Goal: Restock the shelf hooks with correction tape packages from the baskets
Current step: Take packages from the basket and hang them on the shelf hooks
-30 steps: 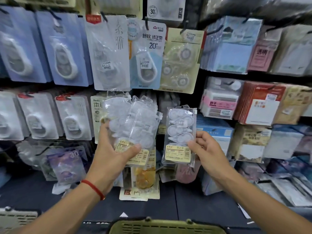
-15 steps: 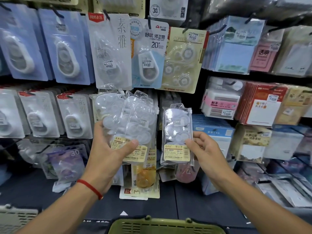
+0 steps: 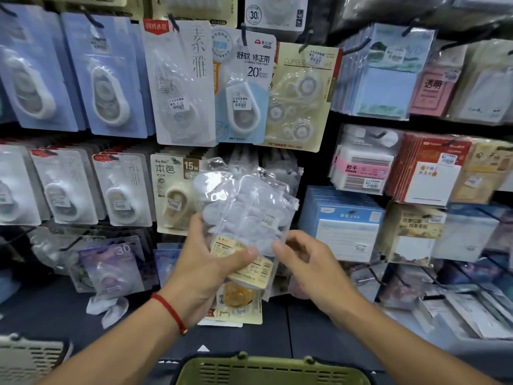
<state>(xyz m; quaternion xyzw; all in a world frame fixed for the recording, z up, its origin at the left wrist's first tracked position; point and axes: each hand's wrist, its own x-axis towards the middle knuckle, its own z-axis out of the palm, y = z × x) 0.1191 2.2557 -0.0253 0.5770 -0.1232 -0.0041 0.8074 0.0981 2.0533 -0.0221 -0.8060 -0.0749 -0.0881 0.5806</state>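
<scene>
The left hand [image 3: 205, 262] grips a bunch of clear correction tape packages [image 3: 244, 212] at their yellow labels, thumb curled across the front, a red string [image 3: 169, 311] on its wrist. The right hand [image 3: 311, 265] pinches the bunch's lower right edge with thumb and fingertips. The bunch is held up before the shelf hooks [image 3: 172, 20], just under a "20" carded tape [image 3: 244, 84]. A green basket [image 3: 272, 369] sits below
</scene>
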